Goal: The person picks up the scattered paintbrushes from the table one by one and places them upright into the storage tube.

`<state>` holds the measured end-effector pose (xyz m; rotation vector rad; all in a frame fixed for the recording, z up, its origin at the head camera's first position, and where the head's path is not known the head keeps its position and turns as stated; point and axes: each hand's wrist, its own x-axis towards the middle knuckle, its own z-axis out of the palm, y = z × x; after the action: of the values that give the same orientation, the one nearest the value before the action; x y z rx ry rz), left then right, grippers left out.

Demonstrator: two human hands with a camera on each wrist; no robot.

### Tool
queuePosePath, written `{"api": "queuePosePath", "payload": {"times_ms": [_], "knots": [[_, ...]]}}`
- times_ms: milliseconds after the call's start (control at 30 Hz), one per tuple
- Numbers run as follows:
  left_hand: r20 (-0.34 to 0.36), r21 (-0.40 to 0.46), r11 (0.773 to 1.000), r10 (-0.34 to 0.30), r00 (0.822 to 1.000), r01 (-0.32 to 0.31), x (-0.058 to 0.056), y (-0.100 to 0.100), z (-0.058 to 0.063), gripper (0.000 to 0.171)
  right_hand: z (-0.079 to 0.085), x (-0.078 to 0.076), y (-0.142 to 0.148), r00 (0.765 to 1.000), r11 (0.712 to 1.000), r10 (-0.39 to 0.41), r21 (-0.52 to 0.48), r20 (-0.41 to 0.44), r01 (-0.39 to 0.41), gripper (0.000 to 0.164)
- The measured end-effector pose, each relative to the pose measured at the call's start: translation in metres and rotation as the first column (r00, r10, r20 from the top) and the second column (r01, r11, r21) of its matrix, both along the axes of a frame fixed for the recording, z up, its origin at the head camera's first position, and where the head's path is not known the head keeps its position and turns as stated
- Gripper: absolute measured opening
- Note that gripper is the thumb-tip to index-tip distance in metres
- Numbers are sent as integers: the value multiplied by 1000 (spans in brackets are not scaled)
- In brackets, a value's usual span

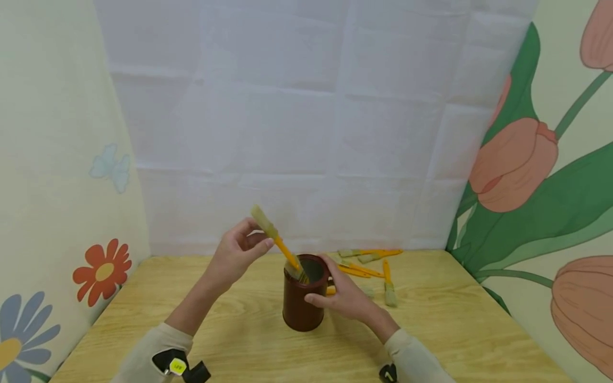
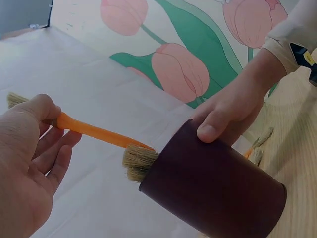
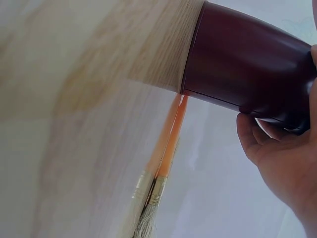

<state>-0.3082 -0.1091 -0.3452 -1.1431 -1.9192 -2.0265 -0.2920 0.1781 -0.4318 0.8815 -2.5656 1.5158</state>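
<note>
My left hand (image 1: pixel 234 256) pinches a paintbrush (image 1: pixel 284 248) with a yellow-orange handle near its metal collar. The pale bristles point up and left, while the handle end slants down to the mouth of a dark brown mug (image 1: pixel 303 306). My right hand (image 1: pixel 348 295) grips this mug from the right, thumb on its front and fingers around the handle side. Light bristles (image 2: pixel 139 162) of other brushes poke out at the mug's rim in the left wrist view. From the right wrist view, the right hand's fingers curl at the mug's handle side.
Several loose paintbrushes (image 1: pixel 390 287) lie on the wooden table (image 1: pixel 239 324) behind and right of the mug. A white cloth (image 1: pixel 287 133) hangs along the table's back edge. Flower-printed panels (image 1: pixel 527 175) stand at both sides.
</note>
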Motion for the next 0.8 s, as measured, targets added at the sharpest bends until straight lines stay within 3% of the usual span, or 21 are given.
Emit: {"api": "queuePosePath", "payload": {"times_ms": [233,467,800], "knots": [[-63,-138,988,66,996,-74,-1,4,-8,31,0,0,0,1000,1000,8,3,-6,-8,82],[-181,-284,946,109,977,-158,-2,13,-16,22,0,0,1,1000,1000,0,7,6,0,83],[-271,-381,901,104,957,-206,-3,22,-29,22,0,3,2,999,1000,-6,-3,35,6,90]]}}
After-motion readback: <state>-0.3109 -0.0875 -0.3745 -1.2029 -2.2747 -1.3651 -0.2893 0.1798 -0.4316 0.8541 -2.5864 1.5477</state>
